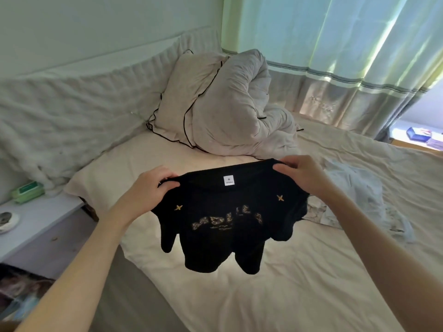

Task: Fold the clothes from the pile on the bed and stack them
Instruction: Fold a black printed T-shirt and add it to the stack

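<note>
Aloft over the bed (275, 283) hung a black T-shirt (225, 221), its shoulders pinched by the left hand (146, 188) and the right hand (302, 173), set apart. Beside it, a pale clothes pile (354, 200) lay on the sheet, with a bunched duvet (239, 104) beyond.

The black shirt (223, 219) hides part of the clothes pile (354, 200); its label print is unreadable.

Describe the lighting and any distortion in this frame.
Head view: daylight glows through the curtain, leaving the black shirt nearly detail-free; the sheet under it looks overexposed; wide-angle bending stretches both forearms; the nightstand corner sits dim.
</note>
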Demonstrator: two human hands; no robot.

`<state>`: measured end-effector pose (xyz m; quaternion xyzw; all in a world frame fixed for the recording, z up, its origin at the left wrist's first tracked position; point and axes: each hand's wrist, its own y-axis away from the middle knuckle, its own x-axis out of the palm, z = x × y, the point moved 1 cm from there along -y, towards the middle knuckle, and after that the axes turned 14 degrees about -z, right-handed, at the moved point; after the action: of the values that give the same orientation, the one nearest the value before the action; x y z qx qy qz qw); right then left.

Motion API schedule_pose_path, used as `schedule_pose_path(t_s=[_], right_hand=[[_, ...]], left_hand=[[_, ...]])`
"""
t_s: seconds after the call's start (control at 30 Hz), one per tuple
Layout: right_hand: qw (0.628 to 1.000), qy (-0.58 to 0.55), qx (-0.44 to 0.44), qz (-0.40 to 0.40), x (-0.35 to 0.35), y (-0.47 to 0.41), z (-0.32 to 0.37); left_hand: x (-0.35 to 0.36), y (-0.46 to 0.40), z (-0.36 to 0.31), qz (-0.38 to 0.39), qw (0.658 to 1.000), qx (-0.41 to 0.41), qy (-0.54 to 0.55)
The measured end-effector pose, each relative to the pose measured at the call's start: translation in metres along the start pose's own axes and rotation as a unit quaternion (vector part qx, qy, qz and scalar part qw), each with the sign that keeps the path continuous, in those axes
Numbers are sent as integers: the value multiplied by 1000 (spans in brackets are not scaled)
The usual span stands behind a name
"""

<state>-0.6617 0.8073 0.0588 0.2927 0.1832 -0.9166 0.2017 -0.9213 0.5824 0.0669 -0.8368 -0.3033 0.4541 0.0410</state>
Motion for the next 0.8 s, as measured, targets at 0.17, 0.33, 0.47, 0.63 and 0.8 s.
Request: schedule_pose_path(t_s=[0.17, 0.33, 0.47, 0.63, 0.8], right_hand=[[997, 41, -15, -67, 17, 29, -9], [998, 29, 10, -63, 24, 59, -6], [998, 0, 36, -60, 28, 90, -4], [998, -14, 39, -46, 25, 135, -2], [998, -8, 4, -56, -4, 159, 8]], left_hand=[[20, 28, 8, -68, 994, -80, 21], [19, 48, 13, -93, 987, -122, 52], [19, 62, 22, -51, 962, -201, 179], [24, 94, 24, 29, 875, -329, 355], [15, 120, -2, -9, 867, -333, 369]])
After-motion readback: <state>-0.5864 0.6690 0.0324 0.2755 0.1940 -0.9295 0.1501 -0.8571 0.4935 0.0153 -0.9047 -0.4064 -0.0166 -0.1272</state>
